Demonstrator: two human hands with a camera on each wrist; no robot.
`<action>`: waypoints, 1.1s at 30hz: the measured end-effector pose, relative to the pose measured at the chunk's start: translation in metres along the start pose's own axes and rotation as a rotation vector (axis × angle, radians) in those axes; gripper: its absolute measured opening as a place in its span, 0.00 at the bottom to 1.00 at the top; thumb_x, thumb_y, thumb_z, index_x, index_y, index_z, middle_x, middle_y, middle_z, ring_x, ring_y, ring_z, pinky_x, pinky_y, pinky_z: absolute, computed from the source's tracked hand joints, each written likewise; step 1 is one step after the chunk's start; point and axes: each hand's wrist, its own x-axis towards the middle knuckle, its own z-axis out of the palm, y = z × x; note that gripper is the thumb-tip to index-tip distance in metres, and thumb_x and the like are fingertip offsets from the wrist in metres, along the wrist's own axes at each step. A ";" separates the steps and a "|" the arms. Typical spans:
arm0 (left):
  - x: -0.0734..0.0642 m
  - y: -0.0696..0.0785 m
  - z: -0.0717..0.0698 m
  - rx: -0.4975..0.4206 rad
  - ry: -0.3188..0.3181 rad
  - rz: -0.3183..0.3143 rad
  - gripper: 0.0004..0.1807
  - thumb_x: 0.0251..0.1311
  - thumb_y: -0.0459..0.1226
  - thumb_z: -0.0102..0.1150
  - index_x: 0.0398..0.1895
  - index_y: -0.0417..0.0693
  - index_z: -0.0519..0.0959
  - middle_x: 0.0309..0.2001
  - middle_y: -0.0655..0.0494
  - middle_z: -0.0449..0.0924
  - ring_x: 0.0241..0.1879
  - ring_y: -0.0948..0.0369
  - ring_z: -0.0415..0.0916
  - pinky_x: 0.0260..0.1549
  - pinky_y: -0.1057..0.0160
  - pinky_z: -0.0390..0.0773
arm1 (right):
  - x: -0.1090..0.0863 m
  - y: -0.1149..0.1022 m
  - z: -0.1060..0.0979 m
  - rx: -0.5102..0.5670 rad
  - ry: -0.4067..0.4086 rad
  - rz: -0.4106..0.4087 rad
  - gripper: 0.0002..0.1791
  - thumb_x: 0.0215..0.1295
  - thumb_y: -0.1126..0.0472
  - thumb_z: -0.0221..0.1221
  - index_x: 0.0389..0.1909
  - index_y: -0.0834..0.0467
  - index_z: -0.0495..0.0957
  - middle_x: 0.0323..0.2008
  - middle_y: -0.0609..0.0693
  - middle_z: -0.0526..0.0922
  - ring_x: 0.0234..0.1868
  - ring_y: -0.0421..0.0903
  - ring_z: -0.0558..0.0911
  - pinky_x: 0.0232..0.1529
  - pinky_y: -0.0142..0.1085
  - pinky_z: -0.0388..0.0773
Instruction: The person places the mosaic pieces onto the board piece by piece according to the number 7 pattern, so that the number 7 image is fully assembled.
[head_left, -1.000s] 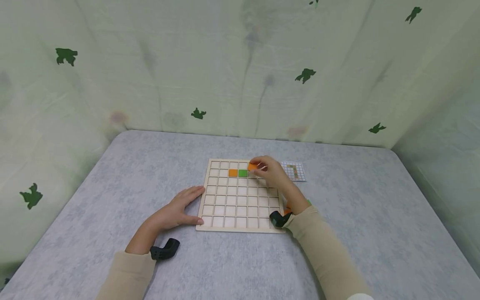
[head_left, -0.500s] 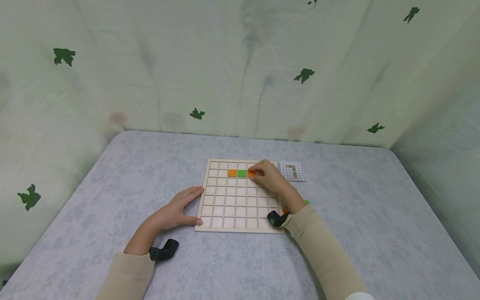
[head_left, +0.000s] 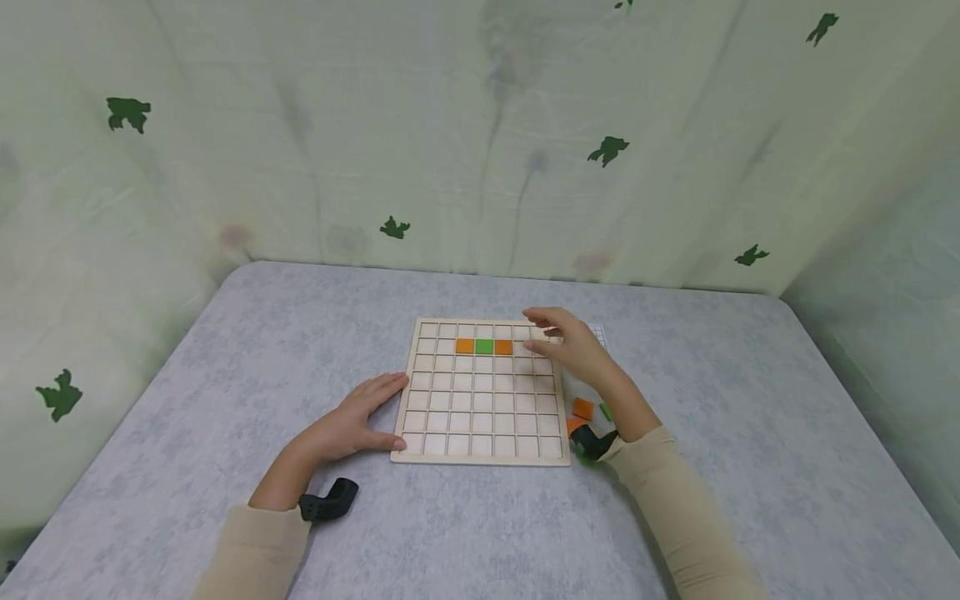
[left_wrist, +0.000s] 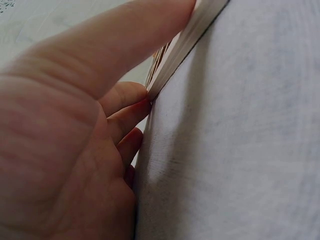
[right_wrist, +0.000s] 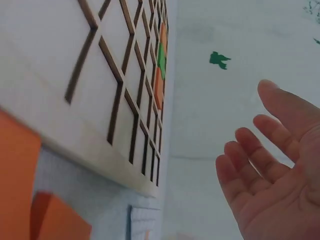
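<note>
Left hand (head_left: 350,426), fingers spread, touches left edge of square pale-wood grid board (head_left: 462,401) | right hand (head_left: 581,352), fingers parted, over its far right | I see square orange tile (head_left: 465,346), green tile (head_left: 484,346), second orange tile (head_left: 503,347) abreast, second-farthest row | loose orange tile (head_left: 583,408) on grey worktop (head_left: 480,529), right

Head view: moderately bright, diffuse light; soft shadow on the counter (head_left: 450,533) beside the right sleeve (head_left: 686,508). Left wrist view: dimmer, grainy, with a soft-edged shadow beside the board (head_left: 483,402). Right wrist view: cool cast; nearest orange tile (right_wrist: 15,175) out of focus.
</note>
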 end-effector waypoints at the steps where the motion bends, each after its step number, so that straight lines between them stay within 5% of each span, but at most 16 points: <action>1: 0.000 0.000 0.000 -0.001 0.001 0.000 0.53 0.41 0.50 0.69 0.68 0.41 0.52 0.67 0.43 0.48 0.66 0.44 0.38 0.57 0.40 0.43 | -0.005 -0.001 -0.004 -0.014 0.009 -0.011 0.29 0.59 0.56 0.59 0.61 0.59 0.65 0.57 0.53 0.68 0.55 0.50 0.68 0.54 0.42 0.65; 16: 0.000 0.000 0.000 0.013 0.003 -0.002 0.53 0.41 0.50 0.69 0.68 0.41 0.53 0.67 0.44 0.49 0.66 0.45 0.39 0.57 0.40 0.44 | -0.083 0.028 -0.029 -0.103 0.019 -0.012 0.29 0.55 0.62 0.62 0.58 0.64 0.67 0.54 0.57 0.71 0.53 0.54 0.70 0.51 0.48 0.66; 23: 0.001 0.000 0.000 0.011 0.002 0.003 0.53 0.40 0.50 0.69 0.68 0.41 0.53 0.67 0.44 0.49 0.66 0.45 0.39 0.57 0.40 0.44 | -0.113 0.050 -0.034 -0.149 0.002 0.105 0.28 0.53 0.58 0.64 0.55 0.63 0.70 0.52 0.57 0.73 0.52 0.54 0.71 0.51 0.49 0.66; 33: 0.001 0.000 0.000 0.017 0.006 0.000 0.53 0.41 0.51 0.69 0.68 0.41 0.53 0.67 0.44 0.49 0.65 0.44 0.39 0.57 0.40 0.43 | -0.126 0.065 -0.035 -0.220 0.000 0.083 0.20 0.54 0.60 0.63 0.49 0.60 0.75 0.46 0.52 0.74 0.49 0.50 0.72 0.50 0.47 0.67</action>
